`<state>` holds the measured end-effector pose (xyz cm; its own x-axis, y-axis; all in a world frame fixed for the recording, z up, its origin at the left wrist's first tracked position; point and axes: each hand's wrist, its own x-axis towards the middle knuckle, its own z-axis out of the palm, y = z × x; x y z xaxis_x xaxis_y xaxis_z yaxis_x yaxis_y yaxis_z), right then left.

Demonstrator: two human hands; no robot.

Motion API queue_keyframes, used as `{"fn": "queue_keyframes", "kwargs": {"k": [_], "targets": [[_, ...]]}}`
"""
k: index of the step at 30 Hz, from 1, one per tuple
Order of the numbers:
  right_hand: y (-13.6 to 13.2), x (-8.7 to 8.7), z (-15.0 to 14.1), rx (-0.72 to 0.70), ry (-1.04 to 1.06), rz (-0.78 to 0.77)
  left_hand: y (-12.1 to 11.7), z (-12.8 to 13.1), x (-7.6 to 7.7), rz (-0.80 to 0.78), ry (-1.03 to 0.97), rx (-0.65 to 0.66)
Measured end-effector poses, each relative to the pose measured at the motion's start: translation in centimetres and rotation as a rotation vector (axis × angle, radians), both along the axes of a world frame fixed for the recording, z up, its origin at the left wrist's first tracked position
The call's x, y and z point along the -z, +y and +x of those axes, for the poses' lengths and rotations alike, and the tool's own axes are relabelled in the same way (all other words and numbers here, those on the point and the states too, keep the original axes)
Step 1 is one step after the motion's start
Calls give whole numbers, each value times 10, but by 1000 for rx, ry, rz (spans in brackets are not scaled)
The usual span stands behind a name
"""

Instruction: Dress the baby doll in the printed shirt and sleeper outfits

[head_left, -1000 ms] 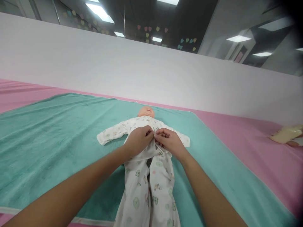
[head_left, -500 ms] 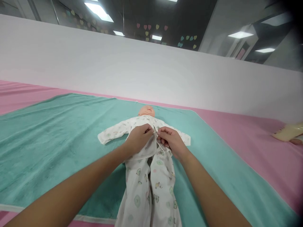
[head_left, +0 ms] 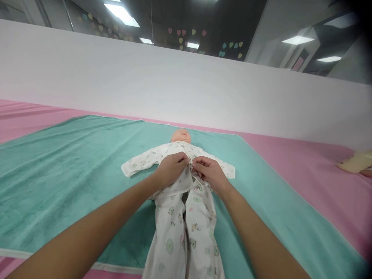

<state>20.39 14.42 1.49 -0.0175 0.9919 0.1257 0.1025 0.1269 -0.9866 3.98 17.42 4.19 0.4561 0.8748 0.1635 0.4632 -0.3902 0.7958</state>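
Note:
A baby doll (head_left: 180,136) lies on its back on a teal towel (head_left: 72,162), dressed in a white printed romper (head_left: 186,228) with sleeves spread out. My left hand (head_left: 171,167) and my right hand (head_left: 208,172) meet over the doll's chest. Both are closed in a pinch on the romper's front flap and its thin tie strings at the middle seam. The strings themselves are mostly hidden by my fingers.
The towel lies on a pink sheet (head_left: 305,170). A white wall panel (head_left: 174,85) runs along the far side. At the far right edge a pale yellow object (head_left: 356,162) rests on the pink sheet.
My hands have stayed on the romper's chest closure, with only small finger movements. The view has shifted slightly.

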Motion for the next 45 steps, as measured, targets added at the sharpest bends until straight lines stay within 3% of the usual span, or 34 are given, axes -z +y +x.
{"fn": "queue_keyframes", "kwargs": {"k": [23,45], "targets": [[3,2,8,-71,1,-24,3,2,5,98,84,12],[-1,-2,0,12,-133,40,4,3,6,129,132,32]]}}
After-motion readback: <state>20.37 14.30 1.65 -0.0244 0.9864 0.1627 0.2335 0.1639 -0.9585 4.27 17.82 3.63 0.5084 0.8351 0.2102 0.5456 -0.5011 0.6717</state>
